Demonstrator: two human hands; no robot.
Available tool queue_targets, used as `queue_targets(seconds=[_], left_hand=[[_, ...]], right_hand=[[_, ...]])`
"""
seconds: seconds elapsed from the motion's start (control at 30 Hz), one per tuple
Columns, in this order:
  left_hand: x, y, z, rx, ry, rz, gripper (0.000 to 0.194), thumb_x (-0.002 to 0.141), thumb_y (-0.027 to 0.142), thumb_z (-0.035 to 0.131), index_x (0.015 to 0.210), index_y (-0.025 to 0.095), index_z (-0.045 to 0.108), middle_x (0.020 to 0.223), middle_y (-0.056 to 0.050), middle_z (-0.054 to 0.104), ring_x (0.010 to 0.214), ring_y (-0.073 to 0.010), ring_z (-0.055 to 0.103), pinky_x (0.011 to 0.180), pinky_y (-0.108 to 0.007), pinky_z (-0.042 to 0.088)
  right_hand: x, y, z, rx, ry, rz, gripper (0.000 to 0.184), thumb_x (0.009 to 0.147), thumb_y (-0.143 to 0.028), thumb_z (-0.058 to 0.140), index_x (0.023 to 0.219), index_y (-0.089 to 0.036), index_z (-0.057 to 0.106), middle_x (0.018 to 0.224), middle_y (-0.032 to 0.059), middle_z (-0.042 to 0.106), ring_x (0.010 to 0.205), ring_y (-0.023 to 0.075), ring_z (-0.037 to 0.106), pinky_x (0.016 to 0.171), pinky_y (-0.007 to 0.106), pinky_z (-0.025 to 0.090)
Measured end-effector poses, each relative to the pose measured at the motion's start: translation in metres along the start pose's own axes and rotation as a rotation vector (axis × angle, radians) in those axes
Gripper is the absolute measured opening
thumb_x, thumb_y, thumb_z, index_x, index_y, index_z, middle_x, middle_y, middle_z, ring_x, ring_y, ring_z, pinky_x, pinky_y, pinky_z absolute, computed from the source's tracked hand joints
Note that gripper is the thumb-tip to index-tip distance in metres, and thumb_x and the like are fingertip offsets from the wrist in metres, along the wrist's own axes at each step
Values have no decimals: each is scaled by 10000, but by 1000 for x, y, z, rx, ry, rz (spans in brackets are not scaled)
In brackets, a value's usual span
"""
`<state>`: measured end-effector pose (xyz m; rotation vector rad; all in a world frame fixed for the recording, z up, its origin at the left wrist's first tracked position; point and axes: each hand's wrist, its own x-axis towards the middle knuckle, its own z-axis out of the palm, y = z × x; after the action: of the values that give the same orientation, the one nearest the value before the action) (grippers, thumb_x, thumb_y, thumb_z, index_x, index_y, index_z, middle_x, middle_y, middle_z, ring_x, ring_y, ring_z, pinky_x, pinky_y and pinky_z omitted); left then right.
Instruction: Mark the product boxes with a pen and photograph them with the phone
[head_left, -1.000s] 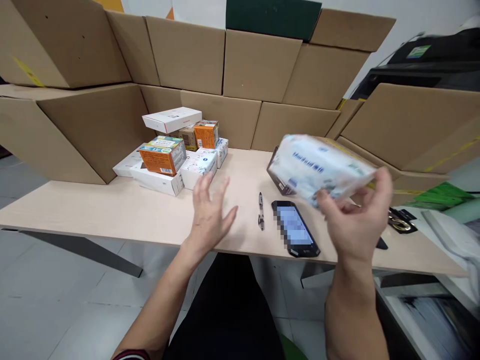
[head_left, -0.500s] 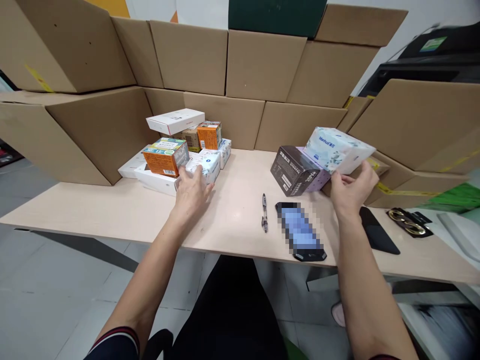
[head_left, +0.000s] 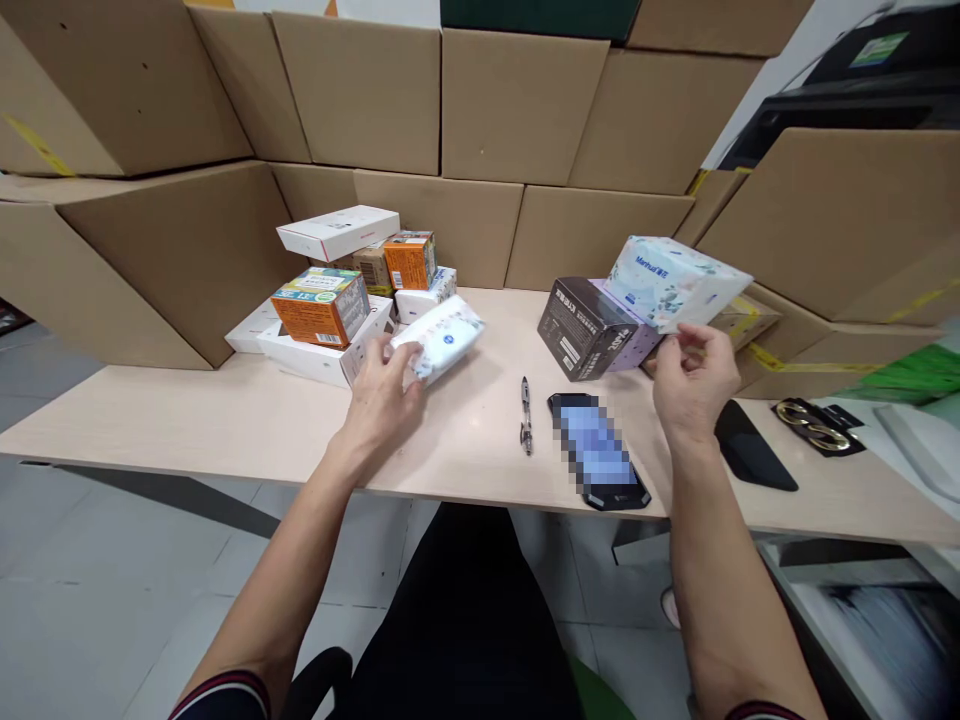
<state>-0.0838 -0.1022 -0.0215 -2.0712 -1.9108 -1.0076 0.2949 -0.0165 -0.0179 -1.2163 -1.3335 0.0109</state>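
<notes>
1. Gripping the left end of a white floral tissue pack [head_left: 454, 335]: left hand [head_left: 381, 395], thumb on near side, fingers over top. Pack tilted; can't tell if fully clear of the table [head_left: 472, 450].
2. Right hand [head_left: 694, 380]: fingers curled, right at the lower edge of the Manhua pack [head_left: 667, 285]; can't tell if gripping it.
3. Manhua pack tilted above a lilac box [head_left: 636, 347], dark brown box [head_left: 576, 330] just left of that.
4. Between hands: pen [head_left: 526, 415], then phone [head_left: 600, 452], screen pixelated.
5. Left of the held pack: orange box [head_left: 319, 312] on a white box [head_left: 300, 355].
6. Behind: smaller orange box [head_left: 411, 262], slim white box [head_left: 337, 233] up top, tilted.
7. Far edge: cardboard boxes [head_left: 517, 110] stacked as a wall.
</notes>
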Motion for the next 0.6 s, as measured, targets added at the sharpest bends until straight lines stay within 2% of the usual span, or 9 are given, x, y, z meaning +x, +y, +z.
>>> queue_targets(seconds=[0.07, 0.13, 0.2, 0.27, 0.33, 0.4, 0.5, 0.53, 0.6], left_hand=[[-9, 2, 1, -82, 9, 161, 606, 790, 76, 597, 1375, 196, 496, 1422, -176, 466, 1315, -341, 546, 1070, -517, 514], [-18, 3, 3, -132, 22, 304, 729, 765, 3, 551, 1454, 195, 407, 1444, -171, 472, 1373, -311, 505, 1131, -499, 481], [-27, 2, 5, -155, 36, 385, 781, 772, -27, 521, 1498, 207, 357, 1456, -166, 475, 1402, -291, 486, 1158, -487, 466], [-37, 0, 8, -184, 54, 396, 801, 782, -31, 509, 1520, 234, 344, 1487, -158, 461, 1439, -287, 456, 1171, -491, 456], [-48, -1, 10, -266, 52, 316, 808, 791, -11, 505, 1535, 259, 343, 1556, -154, 409, 1469, -295, 430, 1162, -496, 466], [-58, -1, 11, -407, 40, 106, 783, 822, 46, 513, 1554, 260, 338, 1591, -169, 390, 1398, -301, 524, 1091, -489, 529], [-65, 4, 11, -598, 19, -302, 632, 941, 234, 522, 1557, 227, 382, 1515, -198, 520, 1161, -292, 698, 971, -498, 594], [-65, 7, 10, -638, 14, -387, 580, 974, 317, 520, 1537, 214, 429, 1471, -195, 573, 1146, -300, 707, 975, -509, 588], [-63, 14, 9, -687, 5, -425, 518, 1007, 445, 496, 1466, 209, 542, 1427, -166, 628, 1247, -316, 660, 1046, -511, 545]], right_hand=[[-18, -23, 0, 20, -112, -14, 269, 913, -343, 585, 1079, -152, 676, 909, 89, 692, 652, 160, 627, 632, 322, 548], [-42, -50, 3, 39, -299, -32, 283, 889, -386, 645, 1069, -176, 706, 863, 63, 723, 609, 165, 645, 620, 327, 566], [-70, -76, 8, -9, -528, -35, 431, 953, -408, 569, 1296, -156, 638, 1054, 135, 746, 711, 208, 700, 708, 397, 603], [-97, -94, 16, -77, -586, -67, 561, 986, -411, 515, 1471, -129, 502, 1346, 229, 645, 999, 292, 721, 902, 506, 590], [-120, -104, 25, -81, -572, -81, 615, 1019, -413, 448, 1555, -119, 379, 1506, 260, 515, 1272, 352, 617, 1038, 585, 520], [-135, -108, 33, -65, -552, -74, 662, 1031, -443, 424, 1586, -101, 307, 1558, 273, 451, 1408, 382, 500, 1101, 629, 461], [-146, -109, 42, -28, -537, -15, 730, 1019, -518, 452, 1597, -107, 278, 1516, 273, 502, 1384, 388, 521, 1082, 626, 478], [-147, -110, 44, -14, -527, 3, 738, 1013, -536, 464, 1594, -118, 286, 1493, 267, 527, 1357, 384, 546, 1064, 618, 495], [-146, -110, 46, 14, -502, 12, 709, 1006, -547, 481, 1566, -136, 339, 1466, 253, 558, 1329, 377, 569, 1041, 607, 512]])
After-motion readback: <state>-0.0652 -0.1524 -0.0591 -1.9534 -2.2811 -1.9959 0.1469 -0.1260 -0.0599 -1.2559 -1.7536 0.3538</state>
